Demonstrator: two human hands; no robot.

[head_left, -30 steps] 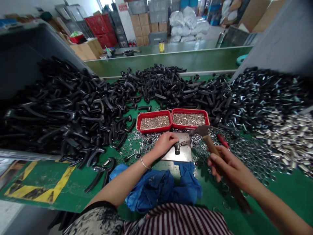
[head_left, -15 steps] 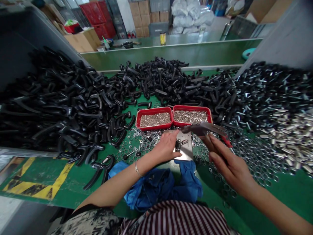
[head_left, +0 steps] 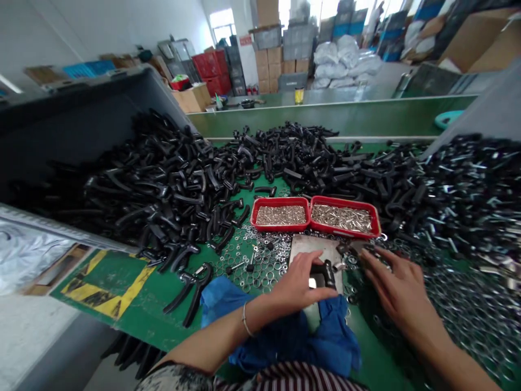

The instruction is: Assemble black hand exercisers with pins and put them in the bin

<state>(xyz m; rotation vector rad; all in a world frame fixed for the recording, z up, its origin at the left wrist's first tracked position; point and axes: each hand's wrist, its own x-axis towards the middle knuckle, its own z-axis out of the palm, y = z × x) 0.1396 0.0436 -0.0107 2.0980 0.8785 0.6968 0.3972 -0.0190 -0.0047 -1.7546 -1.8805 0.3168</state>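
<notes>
Just above the metal plate, my left hand is closed around a black plastic handle, thumb on the near side and fingers on the far side. Part of the handle is hidden by that hand. A small silvery piece, apparently a spring, lies on the plate beside it. My right hand is at the plate's right, palm down and fingers stretched out over the hammer. The hammer lies low by the plate, its grip mostly hidden under the fingers.
Two red trays of small metal pins stand behind the plate. Black handles are heaped left and behind. Metal rings and black-headed bolts spread at right. A blue cloth lies at the near edge.
The hammer has come down from above the plate to its right side, and my right hand's fingers have loosened. My left hand has lifted the handle off the plate. The view has tilted up.
</notes>
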